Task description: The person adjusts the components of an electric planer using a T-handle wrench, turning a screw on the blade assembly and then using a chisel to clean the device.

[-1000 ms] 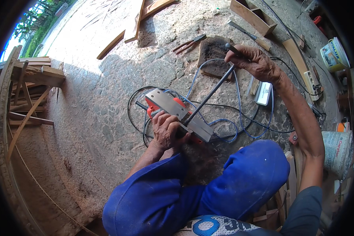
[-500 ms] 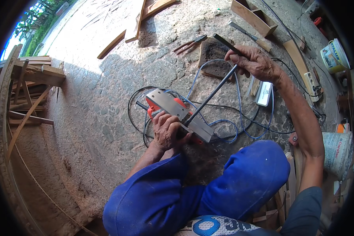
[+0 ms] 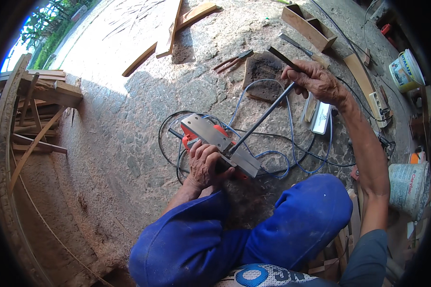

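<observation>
An orange electric hand planer [image 3: 207, 131] lies upside down in front of my knees, its grey metal sole facing up. My left hand [image 3: 205, 165] is closed around its near side, the fingers wrapped over the edge and the thumb near the blade slot. My right hand [image 3: 318, 85], raised to the right, grips the crossbar of a long T-handle wrench [image 3: 265, 115]. The rod slants down to the left, and its tip meets the slot in the middle of the planer's sole. What the tip engages is too small to make out.
Blue and black cords [image 3: 292, 154] loop around the planer. Pliers [image 3: 233, 61], a dark-topped block [image 3: 263, 79], a chisel [image 3: 302, 49] and a white case [image 3: 322, 118] lie beyond. Buckets [image 3: 408, 189] and a power strip [image 3: 379, 106] stand right; stacked lumber [image 3: 50, 92] is left.
The whole view has shifted slightly, with the floor things lower in the picture. Both hands keep their grips, and the wrench tip stays at the planer's slot.
</observation>
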Motion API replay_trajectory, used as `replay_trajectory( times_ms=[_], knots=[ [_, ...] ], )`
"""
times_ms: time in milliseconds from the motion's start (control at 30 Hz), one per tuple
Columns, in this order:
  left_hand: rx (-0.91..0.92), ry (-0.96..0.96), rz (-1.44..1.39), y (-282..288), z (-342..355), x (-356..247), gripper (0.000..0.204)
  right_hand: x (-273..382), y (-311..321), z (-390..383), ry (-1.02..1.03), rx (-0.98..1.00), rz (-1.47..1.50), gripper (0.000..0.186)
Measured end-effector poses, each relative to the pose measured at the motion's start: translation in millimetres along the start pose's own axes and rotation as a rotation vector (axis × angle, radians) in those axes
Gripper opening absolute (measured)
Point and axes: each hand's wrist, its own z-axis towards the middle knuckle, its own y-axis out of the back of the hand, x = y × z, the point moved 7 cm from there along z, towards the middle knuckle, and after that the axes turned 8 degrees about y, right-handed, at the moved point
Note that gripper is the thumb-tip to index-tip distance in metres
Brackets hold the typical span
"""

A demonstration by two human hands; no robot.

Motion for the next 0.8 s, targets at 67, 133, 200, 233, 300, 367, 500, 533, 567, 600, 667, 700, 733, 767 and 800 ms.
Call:
replay_trajectory(
  times_ms=[67,133,200,233,300,367,500,533,567,600,667,700,733,767,800],
  knots=[
    [-0.072,0.135,0.009,5,-5,-5,0.088,-1,17,-13,-0.033,-0.161,0.003,0.036],
    [-0.089,0.404,-0.034,8,-22,-6,0.107,-12,26,-33,-0.116,-0.353,-0.009,0.037],
    [-0.094,0.663,-0.226,6,-34,2,0.120,-53,11,-54,-0.207,-0.439,0.076,0.040],
    [-0.075,0.780,-0.403,1,-38,8,0.124,-70,-5,-66,-0.216,-0.501,0.176,0.039],
    [-0.065,0.934,-0.766,-8,-36,9,0.131,-114,-48,-88,-0.276,-0.596,0.316,0.034],
    [-0.066,0.958,-0.925,-14,-22,4,0.133,-147,-93,-111,-0.384,-0.701,0.511,0.032],
    [-0.085,1.046,-0.774,-31,-41,28,0.127,-191,-161,-127,-0.523,-0.821,0.804,0.029],
    [-0.094,1.069,-0.704,-24,-42,29,0.127,-201,-171,-126,-0.516,-0.792,0.839,0.026],
    [-0.081,1.079,-0.639,-22,-40,30,0.127,-207,-176,-132,-0.505,-0.829,0.927,0.026],
    [-0.069,1.078,-0.627,-20,-39,34,0.127,-214,-176,-139,-0.537,-0.832,0.923,0.026],
    [-0.142,1.066,-0.694,-20,-41,42,0.121,-230,-172,-148,-0.601,-0.774,0.814,0.031],
    [-0.091,1.136,-0.728,-14,-40,42,0.121,-233,-170,-152,-0.619,-0.743,0.760,0.028],
    [-0.077,1.148,-0.721,-12,-45,52,0.116,-230,-166,-153,-0.640,-0.710,0.702,0.027],
    [-0.056,1.160,-0.715,-14,-52,65,0.111,-225,-160,-152,-0.699,-0.596,0.537,0.025],
    [-0.045,1.202,-0.811,-19,-59,79,0.110,-220,-153,-151,-0.753,-0.487,0.370,0.024]
  ],
)
